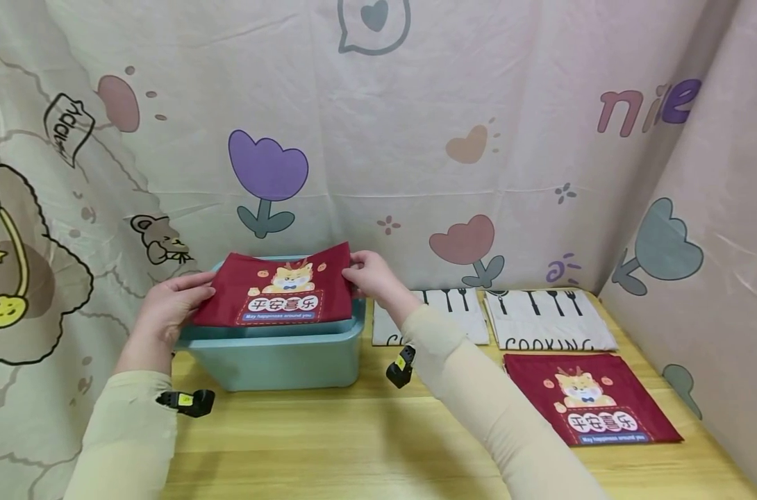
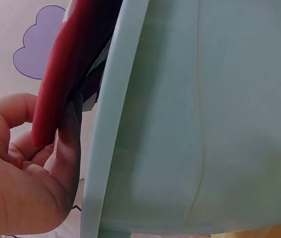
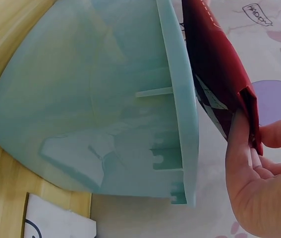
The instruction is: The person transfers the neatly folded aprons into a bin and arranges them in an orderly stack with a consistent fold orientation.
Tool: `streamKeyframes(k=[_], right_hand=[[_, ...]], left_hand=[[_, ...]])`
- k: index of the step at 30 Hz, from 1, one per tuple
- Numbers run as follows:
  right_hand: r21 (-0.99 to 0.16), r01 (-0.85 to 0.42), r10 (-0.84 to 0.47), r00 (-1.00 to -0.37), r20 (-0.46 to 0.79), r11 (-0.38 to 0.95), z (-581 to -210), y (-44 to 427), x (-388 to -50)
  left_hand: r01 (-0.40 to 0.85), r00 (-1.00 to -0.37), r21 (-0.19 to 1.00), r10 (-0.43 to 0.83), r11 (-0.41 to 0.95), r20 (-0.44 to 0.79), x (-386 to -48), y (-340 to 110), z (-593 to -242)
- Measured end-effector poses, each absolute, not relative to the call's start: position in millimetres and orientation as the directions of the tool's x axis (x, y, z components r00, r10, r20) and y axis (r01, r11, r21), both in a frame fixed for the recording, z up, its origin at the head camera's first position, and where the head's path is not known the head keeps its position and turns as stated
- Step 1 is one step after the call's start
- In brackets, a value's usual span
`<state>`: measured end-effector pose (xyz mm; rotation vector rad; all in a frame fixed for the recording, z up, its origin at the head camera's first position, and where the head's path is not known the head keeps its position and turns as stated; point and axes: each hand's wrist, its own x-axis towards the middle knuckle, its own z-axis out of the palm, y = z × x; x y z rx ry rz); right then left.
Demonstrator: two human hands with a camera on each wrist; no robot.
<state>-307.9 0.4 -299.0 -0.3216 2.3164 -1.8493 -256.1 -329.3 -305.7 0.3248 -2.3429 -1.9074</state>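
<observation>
A folded red apron with a printed cartoon animal and white lettering is held over a light teal plastic bin. My left hand pinches its left edge, thumb on one side and fingers on the other. At the opposite edge my right hand grips the cloth the same way. In the left wrist view the left hand is just outside the bin's rim. The right wrist view shows a dark, patterned underside below the red cloth. Most of the bin's inside is hidden by the apron.
Two folded white cloths with black utensil prints, one left and one right, lie along the back of the wooden table. A second folded red apron lies in front of them at right. A patterned curtain hangs behind.
</observation>
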Motion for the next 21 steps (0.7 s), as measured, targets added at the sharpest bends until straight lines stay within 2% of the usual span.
streamKeyframes(k=[8,11,13,17,19,21], right_hand=[[-0.970,-0.066,-0.250,-0.968,0.005,0.234,-299,-5,-311],[-0.952,-0.086,-0.244,-0.970,0.012,0.295,-298,-5,-312],[-0.894,-0.142,-0.239,-0.970,0.041,0.425,-298,-3,-311],[-0.698,-0.262,-0.229,-0.963,0.142,0.666,-299,4,-310],[-0.633,-0.311,-0.242,-0.950,0.195,0.709,-301,9,-310],[-0.617,-0.350,-0.267,-0.937,0.226,0.705,-303,14,-310]], left_hand=[[-0.145,-0.965,0.943,-0.255,0.301,-0.067,-259,-329,-301],[-0.140,-0.969,0.921,-0.241,0.363,-0.052,-260,-330,-301],[-0.126,-0.976,0.874,-0.219,0.469,-0.023,-258,-329,-300],[-0.069,-0.982,0.734,-0.173,0.676,0.068,-252,-326,-297],[-0.038,-0.981,0.677,-0.156,0.735,0.114,-248,-322,-295],[-0.012,-0.981,0.646,-0.135,0.763,0.142,-246,-318,-293]])
